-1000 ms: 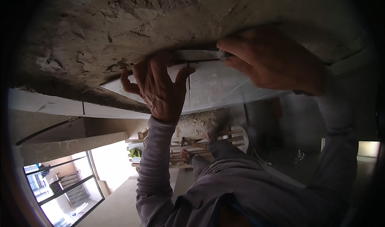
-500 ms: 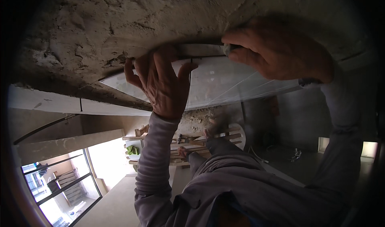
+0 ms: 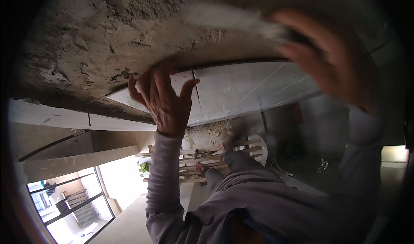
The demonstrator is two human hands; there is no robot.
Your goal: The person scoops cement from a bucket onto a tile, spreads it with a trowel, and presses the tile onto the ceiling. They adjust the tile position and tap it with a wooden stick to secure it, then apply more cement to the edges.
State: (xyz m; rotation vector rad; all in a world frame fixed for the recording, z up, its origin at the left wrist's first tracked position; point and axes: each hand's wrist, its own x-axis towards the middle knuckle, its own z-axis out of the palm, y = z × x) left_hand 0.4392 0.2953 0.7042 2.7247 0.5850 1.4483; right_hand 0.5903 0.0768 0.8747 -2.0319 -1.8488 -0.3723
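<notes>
A flat blade (image 3: 222,17), pale and blurred, is clamped in the right hand (image 3: 332,56), leftward of the grip. Below it, smooth grey-white tiles (image 3: 233,86) are touched by the left hand (image 3: 163,101), fingers spread.

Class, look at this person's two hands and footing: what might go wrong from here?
The flat tool, blurred in the right hand, might catch the left hand, which reaches over the top edge of the pale tiles. The feet are on a slatted wooden platform, so one could slip into a gap.
</notes>
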